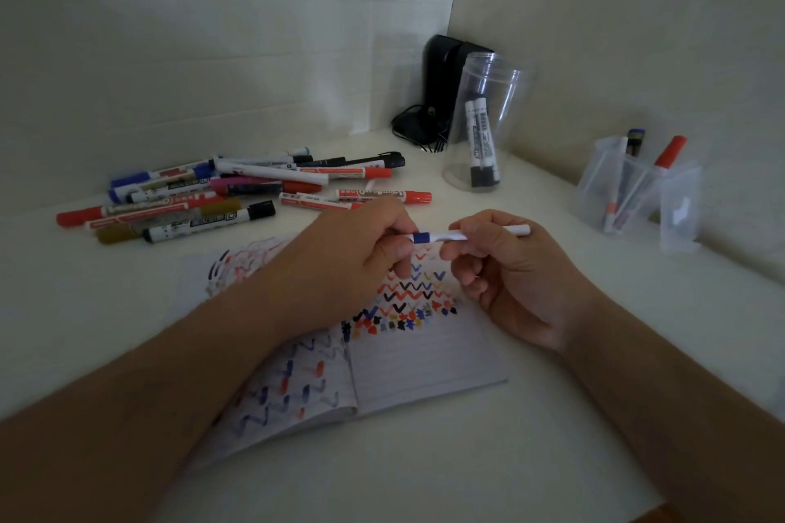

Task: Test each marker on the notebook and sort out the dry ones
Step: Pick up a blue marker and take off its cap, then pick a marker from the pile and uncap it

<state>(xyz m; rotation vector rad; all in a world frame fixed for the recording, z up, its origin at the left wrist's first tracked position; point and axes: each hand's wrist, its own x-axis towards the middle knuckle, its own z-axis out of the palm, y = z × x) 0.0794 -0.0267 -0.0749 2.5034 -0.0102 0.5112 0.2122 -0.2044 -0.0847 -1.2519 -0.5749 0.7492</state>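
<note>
Both hands, the left hand [361, 255] and right hand [505, 268], gripped a marker [450, 237] (blue-banded) near a clear jar [484, 166] holding two black-capped markers [482, 140].

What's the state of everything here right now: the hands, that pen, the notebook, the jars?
Left hand: grips the blue cap end of the marker.
Right hand: holds the marker's white barrel.
Blue marker: level above the notebook, cap on or at the tip.
Notebook: open, flat, covered in coloured zigzags.
Marker pile: lying loose, capped.
Clear jar: upright, two markers inside.
Plastic container: upright, several markers inside.
</note>
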